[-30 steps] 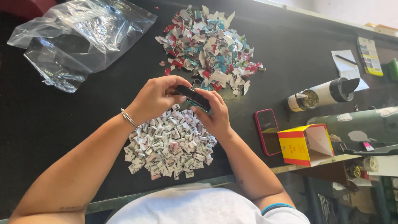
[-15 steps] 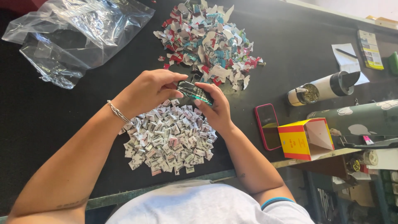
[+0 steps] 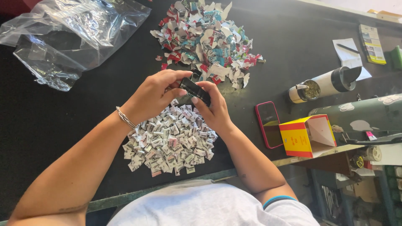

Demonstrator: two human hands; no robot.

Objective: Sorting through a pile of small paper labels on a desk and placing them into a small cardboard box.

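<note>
- Two paper heaps are lying on the black desk (image 3: 50,125): colourful scraps (image 3: 205,37) farther off, folded pieces (image 3: 167,140) beneath the hands.
- Left hand (image 3: 153,94) and right hand (image 3: 211,109) are both pinching one dark strip (image 3: 195,90) above the folded pieces, each grip closing on an end.

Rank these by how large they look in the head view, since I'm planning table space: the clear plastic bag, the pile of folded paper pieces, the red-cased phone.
1. clear plastic bag, farthest away yet widest
2. pile of folded paper pieces
3. red-cased phone, clearly smallest
</note>
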